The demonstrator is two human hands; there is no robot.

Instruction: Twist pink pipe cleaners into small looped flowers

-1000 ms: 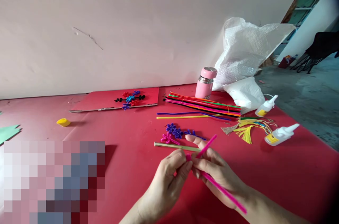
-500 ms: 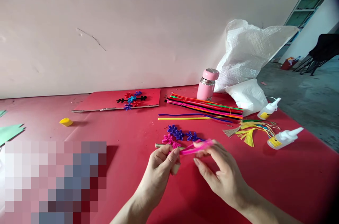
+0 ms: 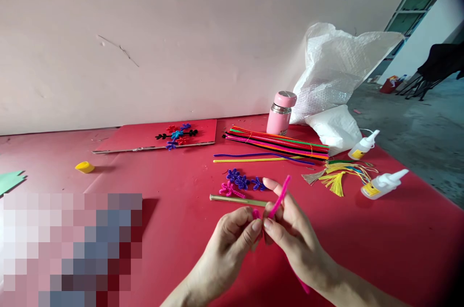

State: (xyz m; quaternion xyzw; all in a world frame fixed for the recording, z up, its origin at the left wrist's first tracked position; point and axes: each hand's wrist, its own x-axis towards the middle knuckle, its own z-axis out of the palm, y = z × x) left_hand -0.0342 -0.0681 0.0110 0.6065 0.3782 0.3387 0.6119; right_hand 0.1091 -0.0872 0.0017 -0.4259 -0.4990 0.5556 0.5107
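Note:
Between both hands is a bright pink pipe cleaner (image 3: 282, 195). One end sticks up past the right fingers, and another length shows below the right wrist. My left hand (image 3: 234, 241) pinches a small bent part of it between thumb and forefinger. My right hand (image 3: 295, 234) grips it close beside, fingertips nearly meeting the left ones. Just beyond lie a pale thin stick (image 3: 235, 200), a pink pipe-cleaner flower (image 3: 229, 189) and several purple pipe-cleaner flowers (image 3: 242, 181). The fingers cover part of the stick's right end.
Behind lie bundled pipe cleaners (image 3: 279, 141), a pink flask (image 3: 280, 113) and a red board (image 3: 152, 137) with a coloured flower piece. Tassels (image 3: 335, 179), glue bottles (image 3: 384, 184) and bubble wrap (image 3: 326, 70) are at right. A yellow cap (image 3: 84, 167) sits left.
My hands have come together, the right moving left and lower. The pink pipe cleaner, stretched sideways before, now points upward from the right fingers. The view has shifted slightly.

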